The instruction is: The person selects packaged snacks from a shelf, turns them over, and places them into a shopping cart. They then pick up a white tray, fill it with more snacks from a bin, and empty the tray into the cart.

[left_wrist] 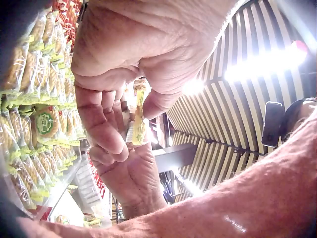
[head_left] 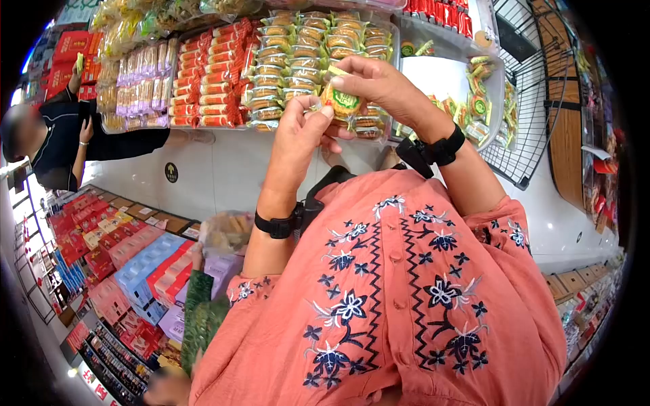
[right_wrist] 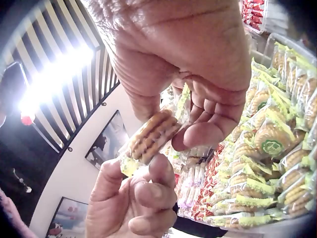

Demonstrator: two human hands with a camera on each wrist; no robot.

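Both hands hold one clear-wrapped round biscuit packet (head_left: 343,101) with a green printed label, above the front edge of the biscuit display. My left hand (head_left: 301,132) pinches its lower left side between thumb and fingers. From the upper right, my right hand (head_left: 379,84) grips the wrapper's crimped yellow-green edge. Seen edge-on in the right wrist view, the packet (right_wrist: 152,138) shows ridged brown layers. Beyond it lie rows of matching packets (head_left: 308,51) in a clear bin.
Left of these stand red-wrapped rolls (head_left: 220,74) and purple-wrapped packs (head_left: 145,78). To the right are a partly filled clear bin (head_left: 493,101) and a wire basket (head_left: 535,128). One person in dark clothes (head_left: 57,145) is at far left; another in a green sleeve (head_left: 200,311) is close by.
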